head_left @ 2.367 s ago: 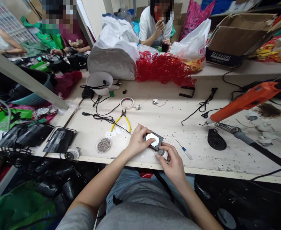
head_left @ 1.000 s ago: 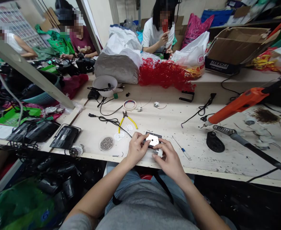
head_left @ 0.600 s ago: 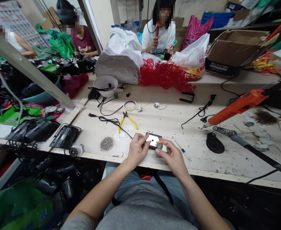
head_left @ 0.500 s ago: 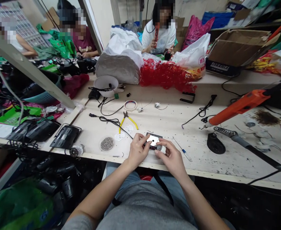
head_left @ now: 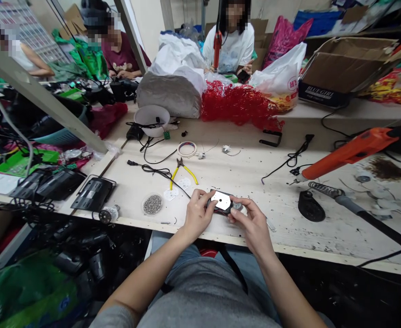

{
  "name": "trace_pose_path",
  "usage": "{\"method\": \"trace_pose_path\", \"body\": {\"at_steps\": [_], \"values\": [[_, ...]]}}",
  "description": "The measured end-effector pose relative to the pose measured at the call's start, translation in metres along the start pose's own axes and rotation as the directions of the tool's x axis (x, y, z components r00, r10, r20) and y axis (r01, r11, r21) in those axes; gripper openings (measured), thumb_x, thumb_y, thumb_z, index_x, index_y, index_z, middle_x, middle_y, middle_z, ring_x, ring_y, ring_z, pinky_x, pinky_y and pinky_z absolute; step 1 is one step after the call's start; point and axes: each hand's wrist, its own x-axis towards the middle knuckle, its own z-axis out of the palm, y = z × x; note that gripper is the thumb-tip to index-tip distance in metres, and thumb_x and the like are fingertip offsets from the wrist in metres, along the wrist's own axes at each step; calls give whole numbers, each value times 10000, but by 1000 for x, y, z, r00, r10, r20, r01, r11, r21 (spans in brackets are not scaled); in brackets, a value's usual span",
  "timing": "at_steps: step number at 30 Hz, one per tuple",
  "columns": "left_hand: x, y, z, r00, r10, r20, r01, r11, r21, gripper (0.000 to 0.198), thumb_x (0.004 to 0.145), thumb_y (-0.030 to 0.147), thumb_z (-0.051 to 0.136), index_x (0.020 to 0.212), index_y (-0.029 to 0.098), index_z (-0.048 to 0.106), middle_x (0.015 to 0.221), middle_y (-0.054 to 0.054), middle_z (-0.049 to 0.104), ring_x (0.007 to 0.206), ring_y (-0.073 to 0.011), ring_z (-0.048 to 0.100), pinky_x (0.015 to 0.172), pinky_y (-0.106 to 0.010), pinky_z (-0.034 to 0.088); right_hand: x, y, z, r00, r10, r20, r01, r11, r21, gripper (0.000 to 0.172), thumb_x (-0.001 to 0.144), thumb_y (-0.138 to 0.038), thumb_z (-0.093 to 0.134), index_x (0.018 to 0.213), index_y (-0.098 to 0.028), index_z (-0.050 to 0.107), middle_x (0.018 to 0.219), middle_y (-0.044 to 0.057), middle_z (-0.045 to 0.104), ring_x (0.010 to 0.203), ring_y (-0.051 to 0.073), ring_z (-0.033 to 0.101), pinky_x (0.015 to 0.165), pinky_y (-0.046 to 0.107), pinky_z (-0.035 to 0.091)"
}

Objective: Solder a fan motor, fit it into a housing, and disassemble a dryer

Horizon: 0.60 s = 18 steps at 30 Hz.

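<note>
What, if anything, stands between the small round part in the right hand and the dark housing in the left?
Nothing visible does. The small round part in the right hand sits right at the edge of the dark housing, held by the left hand; no tool or wire shows between.

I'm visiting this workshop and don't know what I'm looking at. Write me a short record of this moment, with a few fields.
Left hand: holds a flat black housing with a pale plate on top
Right hand: pinches a small round metal part beside the housing
Nearest items: dish of small metal pieces, yellow-handled pliers
Farther along bench: orange electric tool, soldering iron
Others present: co-worker across the bench
</note>
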Motion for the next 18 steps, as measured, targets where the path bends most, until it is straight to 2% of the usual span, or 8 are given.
{"method": "trace_pose_path", "body": {"at_steps": [2, 5, 7, 9, 11, 13, 16, 18], "values": [[1, 2, -1, 999, 17, 31, -18, 999, 39, 244, 954, 316, 580, 1138, 195, 683, 993, -54, 558, 801, -150, 608, 724, -295, 561, -1, 4, 1, 999, -48, -23, 46, 996, -77, 340, 711, -426, 795, 949, -214, 676, 1166, 104, 706, 739, 168, 655, 608, 323, 598], [2, 5, -3, 996, 56, 71, -63, 994, 95, 234, 933, 341, 603, 1100, 192, 667, 1024, -64, 553, 815, -163, 602, 737, -313, 560, -2, 10, 1, 994, -98, -40, 90, 980, -178, 313, 730, -412, 765, 960, -219, 678, 1110, 99, 727, 676, 161, 625, 586, 324, 575], [1, 8, -3, 995, 74, 69, -82, 989, 124, 249, 932, 334, 600, 1128, 192, 658, 1025, -68, 552, 865, -182, 606, 774, -330, 560, -2, 12, 0, 992, -124, -21, 116, 966, -233, 287, 764, -401, 728, 981, -221, 676, 1118, 101, 727, 660, 160, 618, 593, 332, 573], [1, 10, -3, 996, 68, 60, -76, 987, 142, 289, 932, 324, 598, 1191, 206, 649, 1032, -68, 553, 898, -191, 608, 792, -334, 559, -2, 11, -2, 981, -194, 2, 184, 927, -326, 251, 783, -381, 704, 979, -225, 689, 1145, 103, 710, 727, 182, 635, 621, 340, 575], [1, 11, -2, 997, 46, 60, -55, 987, 150, 300, 929, 317, 603, 1210, 226, 657, 1049, -68, 557, 893, -186, 610, 783, -326, 561, -2, 8, -4, 955, -296, 12, 269, 849, -454, 211, 799, -360, 688, 968, -238, 715, 1098, 95, 687, 796, 202, 640, 643, 339, 568], [2, 12, -2, 997, 16, 74, -27, 988, 151, 266, 918, 312, 621, 1165, 234, 684, 1057, -64, 562, 851, -170, 614, 758, -313, 562, -2, 4, -7, 926, -377, 37, 331, 760, -560, 187, 827, -350, 676, 977, -255, 733, 990, 71, 664, 771, 197, 627, 644, 332, 555], [5, 14, -3, 993, -40, 111, 23, 988, 155, 224, 893, 302, 651, 1098, 226, 702, 1051, -53, 567, 781, -146, 616, 729, -301, 565, -2, -1, -15, 887, -438, 150, 423, 636, -645, 186, 882, -360, 669, 1030, -265, 730, 909, 47, 686, 718, 195, 601, 665, 349, 546], [6, 15, -4, 990, -66, 128, 46, 986, 160, 218, 884, 295, 660, 1085, 223, 703, 1054, -48, 569, 778, -144, 622, 735, -302, 569, 0, -2, -22, 847, -481, 229, 488, 528, -695, 207, 901, -395, 672, 1051, -263, 727, 931, 53, 726, 759, 222, 596, 705, 385, 541]]}}
